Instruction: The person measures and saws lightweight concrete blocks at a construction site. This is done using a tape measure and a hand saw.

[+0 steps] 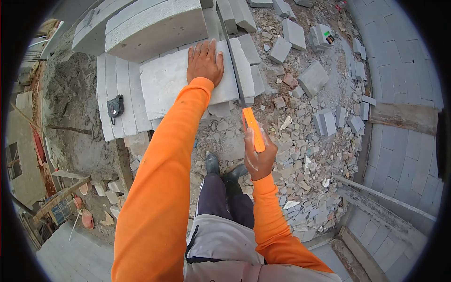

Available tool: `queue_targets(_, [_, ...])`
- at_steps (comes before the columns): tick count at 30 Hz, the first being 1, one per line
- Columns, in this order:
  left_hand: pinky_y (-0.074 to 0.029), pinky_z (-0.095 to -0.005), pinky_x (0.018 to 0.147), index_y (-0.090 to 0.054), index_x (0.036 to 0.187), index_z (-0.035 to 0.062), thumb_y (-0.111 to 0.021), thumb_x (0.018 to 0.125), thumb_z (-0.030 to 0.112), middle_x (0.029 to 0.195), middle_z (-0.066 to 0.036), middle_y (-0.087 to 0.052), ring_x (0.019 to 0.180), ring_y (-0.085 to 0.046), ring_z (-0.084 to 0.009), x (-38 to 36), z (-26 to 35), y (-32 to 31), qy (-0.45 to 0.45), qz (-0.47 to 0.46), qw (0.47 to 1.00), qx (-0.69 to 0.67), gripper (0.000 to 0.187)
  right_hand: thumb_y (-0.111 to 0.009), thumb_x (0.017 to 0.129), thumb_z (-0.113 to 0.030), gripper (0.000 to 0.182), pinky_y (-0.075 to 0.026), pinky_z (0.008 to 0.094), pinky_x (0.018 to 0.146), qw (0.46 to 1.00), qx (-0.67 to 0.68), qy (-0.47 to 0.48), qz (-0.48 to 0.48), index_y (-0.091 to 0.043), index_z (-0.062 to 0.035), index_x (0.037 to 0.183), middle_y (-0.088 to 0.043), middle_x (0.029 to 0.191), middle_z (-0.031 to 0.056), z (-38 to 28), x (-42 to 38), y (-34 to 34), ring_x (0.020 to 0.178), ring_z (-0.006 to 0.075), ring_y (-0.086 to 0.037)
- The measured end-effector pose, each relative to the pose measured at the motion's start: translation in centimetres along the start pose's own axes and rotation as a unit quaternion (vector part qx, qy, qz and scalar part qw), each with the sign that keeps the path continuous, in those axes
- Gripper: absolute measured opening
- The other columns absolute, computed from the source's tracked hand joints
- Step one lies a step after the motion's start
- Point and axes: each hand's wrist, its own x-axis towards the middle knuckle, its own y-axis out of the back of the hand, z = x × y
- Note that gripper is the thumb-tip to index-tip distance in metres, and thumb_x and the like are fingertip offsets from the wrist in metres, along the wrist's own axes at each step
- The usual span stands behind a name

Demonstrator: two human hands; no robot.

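My left hand (pixel 205 62) lies flat, fingers stretched, on top of a pale lightweight concrete block (pixel 164 82). In my right hand (pixel 261 157) is the orange handle of a hand saw (pixel 254 129). Its long dark blade points away from me and runs along the right end of the block. On the blade's other side sits a narrow piece of block (pixel 243 68). Behind my left hand, a larger block (pixel 157 29) rests on the stack. A black tape measure (pixel 115 107) lies on the blocks to the left.
Rubble and broken block pieces (pixel 300 183) cover the ground around my boots (pixel 213 163). Several loose offcuts (pixel 313 79) are scattered to the right. A grey block wall (pixel 399 70) borders the right side. Wet-looking mortar (pixel 70 108) is heaped at left, and a wooden plank (pixel 405 117) lies at right.
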Motion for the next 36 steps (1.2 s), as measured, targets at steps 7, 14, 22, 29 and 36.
queue_targets(7, [-0.019, -0.0446, 0.124, -0.045, 0.150, 0.0082, -0.036, 0.105, 0.039, 0.151, -0.012, -0.046, 0.144, -0.037, -0.0294, 0.6, -0.3, -0.4, -0.001, 0.020, 1.000, 0.012, 0.055, -0.065, 0.095, -0.011, 0.033, -0.050, 0.0286, 0.059, 0.994, -0.085, 0.026, 0.061, -0.066, 0.0056, 0.124, -0.065, 0.074, 0.0110, 2.6, -11.7, 3.3, 0.060, 0.0134, -0.060])
queue_targets(14, [-0.019, -0.0450, 0.124, -0.044, 0.150, 0.0081, -0.036, 0.105, 0.039, 0.152, -0.012, -0.046, 0.144, -0.037, -0.0295, 0.0, 0.1, -0.3, 0.000, 0.007, 1.000, -0.005, 0.055, -0.064, 0.096, -0.011, 0.022, -0.045, 0.0304, 0.054, 0.998, -0.011, 0.052, 0.036, -0.067, 0.0042, 0.112, -0.057, 0.064, 0.0084, 0.4, 1.1, -1.0, 0.053, 0.0126, -0.049])
queue_targets(22, [-0.018, -0.0447, 0.124, -0.044, 0.150, 0.0078, -0.036, 0.105, 0.039, 0.152, -0.012, -0.046, 0.145, -0.035, -0.0290, 0.6, -0.1, 0.1, 0.001, 0.009, 1.000, 0.010, 0.056, -0.062, 0.096, -0.012, 0.033, -0.051, 0.0290, 0.061, 0.992, -0.095, 0.038, 0.068, -0.066, 0.0059, 0.124, -0.066, 0.072, 0.0110, 3.3, -11.2, 3.4, 0.061, 0.0150, -0.064])
queue_targets(29, [-0.017, -0.0452, 0.124, -0.043, 0.151, 0.0076, -0.036, 0.105, 0.040, 0.153, -0.012, -0.045, 0.146, -0.035, -0.0301, 0.0, 0.1, -0.1, -0.004, -0.005, 1.000, 0.007, 0.057, -0.064, 0.096, -0.011, 0.029, -0.046, 0.0292, 0.055, 0.999, -0.030, -0.013, 0.013, -0.067, 0.0045, 0.120, -0.059, 0.065, 0.0082, 0.1, -0.9, 0.4, 0.055, 0.0129, -0.053])
queue_targets(36, [-0.018, -0.0454, 0.124, -0.043, 0.151, 0.0079, -0.036, 0.105, 0.040, 0.153, -0.012, -0.045, 0.145, -0.035, -0.0304, 0.4, -0.2, -0.2, 0.000, 0.006, 1.000, 0.011, 0.057, -0.063, 0.095, -0.010, 0.036, -0.055, 0.0283, 0.069, 0.994, -0.094, 0.029, 0.056, -0.064, 0.0079, 0.126, -0.074, 0.097, 0.0175, 3.3, -12.4, 4.3, 0.069, 0.0163, -0.070])
